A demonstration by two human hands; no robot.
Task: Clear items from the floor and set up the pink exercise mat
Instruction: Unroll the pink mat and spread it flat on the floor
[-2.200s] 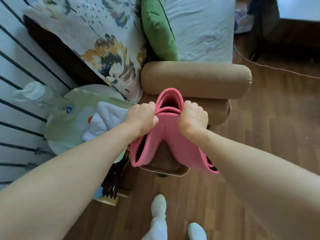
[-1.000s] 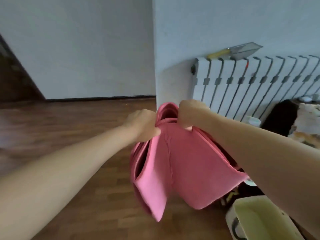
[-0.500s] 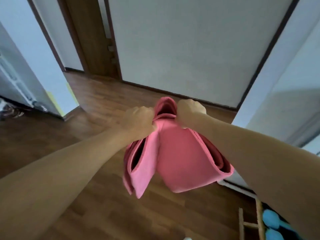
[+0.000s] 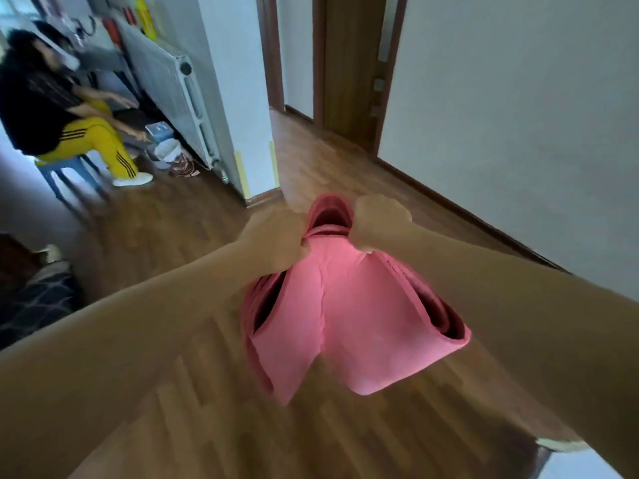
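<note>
The folded pink mat (image 4: 345, 316) is gripped at its top by the left hand (image 4: 276, 238) and right hand (image 4: 378, 221) (fingers curled tight). It is held above the wooden floor (image 4: 214, 409).

The left hand (image 4: 276, 236) and the right hand (image 4: 378, 221) each grip the top fold of a soft pink folded exercise mat (image 4: 345, 323), which hangs above the brown wood-plank floor (image 4: 207, 426) with its two loose ends drooping apart. At the floor's far left corner a person in a black top and yellow striped trousers (image 4: 52, 108) sits on a small blue stool (image 4: 62, 169) near a white panel radiator (image 4: 166, 84), and a dark patterned rug (image 4: 34, 302) lies at the left edge. A brown wooden door (image 4: 349, 63) stands at the far edge.
</note>
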